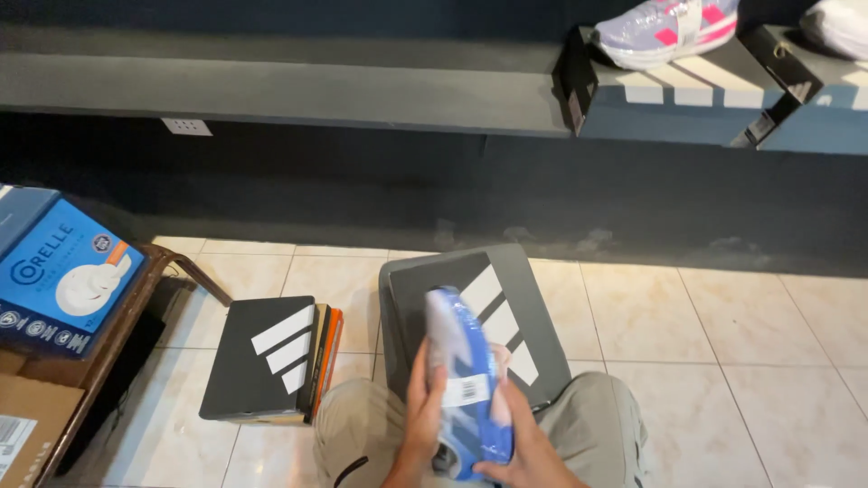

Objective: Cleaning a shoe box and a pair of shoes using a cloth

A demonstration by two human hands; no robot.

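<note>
Over glossy floor tiles (pixel 705 343), both hands' fingers (pixel 425 398) closed round blue plastic-wrapped shoe (pixel 466 361), flat dark shoebox (pixel 506 298) beneath

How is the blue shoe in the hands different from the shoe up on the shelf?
The blue shoe is bright blue with a white sticker; the shelf shoe is pale with pink patches. The blue shoe is held by the left hand and right hand, sole facing up toward the camera; the shelf shoe rests on a dark striped box. Both are sports shoes.
</note>
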